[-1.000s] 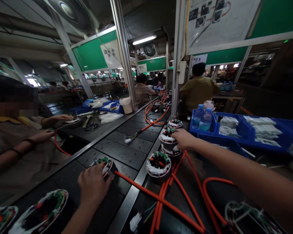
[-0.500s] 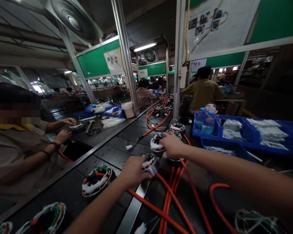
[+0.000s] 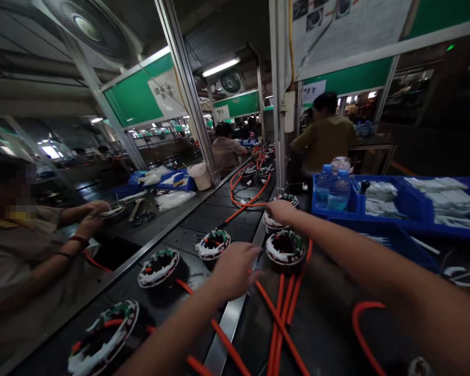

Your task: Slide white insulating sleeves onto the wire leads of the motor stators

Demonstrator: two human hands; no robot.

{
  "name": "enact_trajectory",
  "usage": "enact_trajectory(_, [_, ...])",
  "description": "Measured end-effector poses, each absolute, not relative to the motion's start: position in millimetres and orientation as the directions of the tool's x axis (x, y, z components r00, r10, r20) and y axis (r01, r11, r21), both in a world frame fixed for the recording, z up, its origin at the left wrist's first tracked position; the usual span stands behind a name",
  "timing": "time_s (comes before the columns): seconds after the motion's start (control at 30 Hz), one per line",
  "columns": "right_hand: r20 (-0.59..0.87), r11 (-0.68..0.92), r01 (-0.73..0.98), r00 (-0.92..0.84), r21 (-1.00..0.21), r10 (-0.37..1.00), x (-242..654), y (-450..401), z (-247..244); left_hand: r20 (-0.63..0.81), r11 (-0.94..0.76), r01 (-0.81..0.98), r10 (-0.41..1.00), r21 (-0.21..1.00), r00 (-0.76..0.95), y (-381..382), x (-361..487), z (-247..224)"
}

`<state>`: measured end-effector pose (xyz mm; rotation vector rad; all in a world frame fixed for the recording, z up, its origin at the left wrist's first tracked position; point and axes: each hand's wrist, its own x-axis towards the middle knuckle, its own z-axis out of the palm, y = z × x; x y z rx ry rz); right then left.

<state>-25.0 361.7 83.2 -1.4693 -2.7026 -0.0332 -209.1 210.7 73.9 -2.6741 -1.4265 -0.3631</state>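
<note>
At the conveyor's (image 3: 203,224) right edge we rest our right hand (image 3: 281,211) on a wound stator (image 3: 273,222), grip unclear, while our open left hand (image 3: 234,269) hovers beside another stator (image 3: 285,247)

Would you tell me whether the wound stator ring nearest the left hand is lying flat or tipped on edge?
Flat: the stator ring rests on the conveyor belt with its open centre facing up, just beyond the left hand.
</note>
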Motion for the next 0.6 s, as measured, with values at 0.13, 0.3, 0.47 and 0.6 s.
enact_trajectory(0.13, [-0.069, 0.570, 0.822, -0.568, 0.006, 0.820, 30.8, 379.6, 54.7, 0.162, -0.715, 0.698, 0.685, -0.037, 0.710, 242.4, -138.2, 44.5])
enact_trajectory(0.3, [-0.038, 0.598, 0.801, -0.598, -0.027, 0.801, 34.3, 381.4, 28.1, 0.015, -0.723, 0.676, 0.681, -0.145, 0.732, 273.7, -137.6, 43.3])
enact_trajectory(0.47, [0.032, 0.556, 0.826, -0.555, -0.094, 0.831, 17.9, 387.1, 29.4, -0.097, -0.518, 0.832, 0.855, -0.199, 0.509, 295.9, -194.7, 68.1])
enact_trajectory(0.6, [0.108, 0.612, 0.780, -0.603, -0.129, 0.791, -24.7, 380.2, 30.1, -0.052, -0.272, 0.934, 0.962, -0.231, 0.268, 317.8, -243.8, 65.3])
